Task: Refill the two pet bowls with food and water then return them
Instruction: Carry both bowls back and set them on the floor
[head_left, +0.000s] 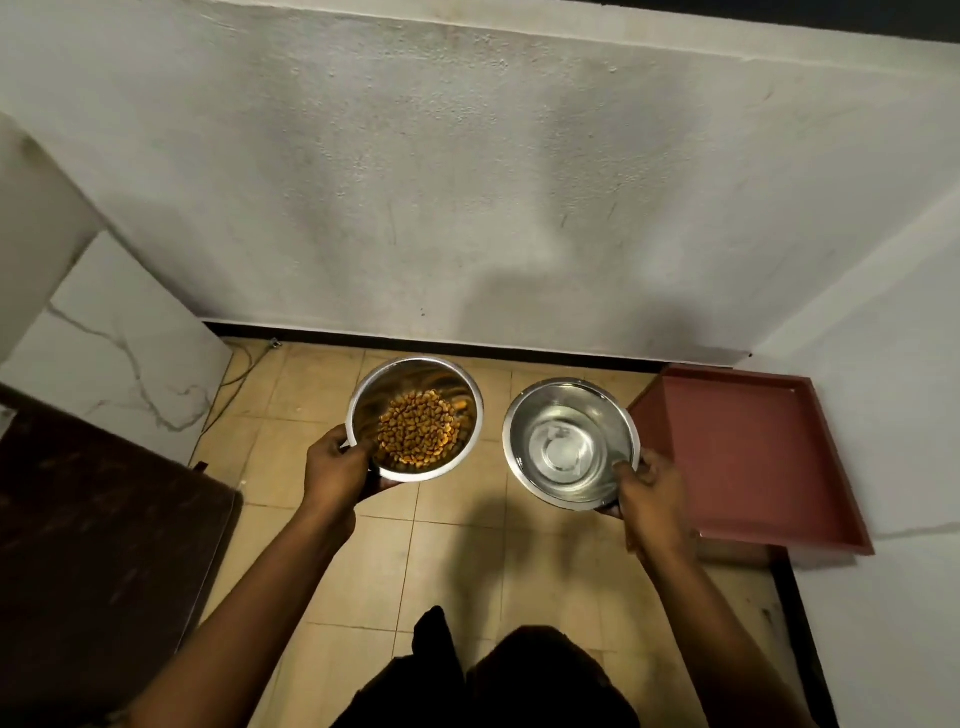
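Note:
A steel bowl (457, 384) holding brown kibble (420, 434) is in my left hand (337, 462), which grips its near left rim with the thumb inside. A second steel bowl (524, 415) holding clear water is in my right hand (649, 491), gripped at its near right rim. Both bowls are side by side above the tan tiled floor (452, 561), close to the white wall (467, 182). I cannot tell whether the bowls touch the floor.
A reddish-brown tray (753, 457) lies on the floor at the right, next to the water bowl. A dark brown panel (93, 545) stands at the left with a white marble slab (119, 343) behind it. A thin cable (234, 374) runs along the left floor corner.

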